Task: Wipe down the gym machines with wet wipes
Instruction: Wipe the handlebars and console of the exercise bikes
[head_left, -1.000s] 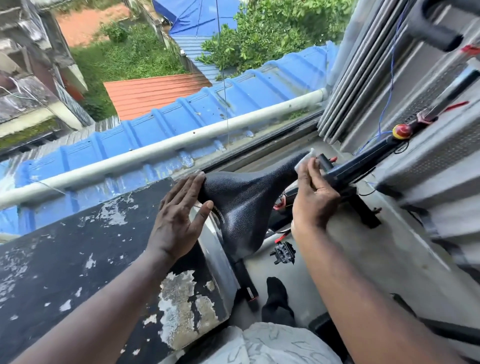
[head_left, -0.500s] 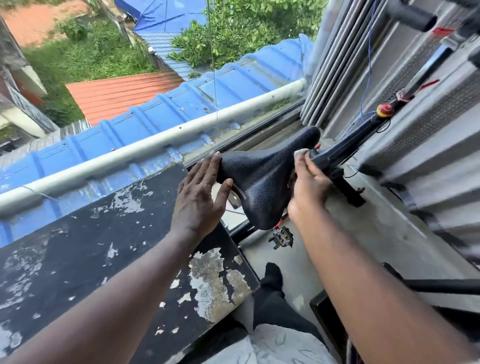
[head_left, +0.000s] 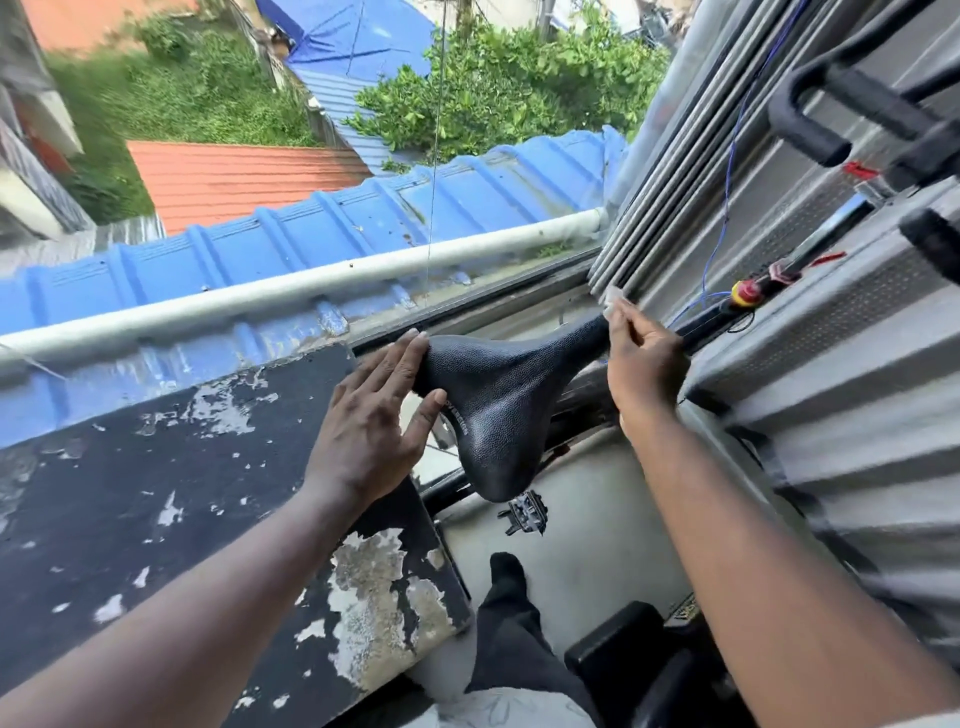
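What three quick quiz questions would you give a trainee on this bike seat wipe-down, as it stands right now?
1. True or false: the left hand is curled tight round the seat.
2. What does the right hand hold? A) a spray bottle B) a white wipe C) a brush
3. Fill in: the wipe is at the seat's ____ end (wide or narrow).

Key: 1 false, it lies flat against the wide end; 2 B; 3 narrow.
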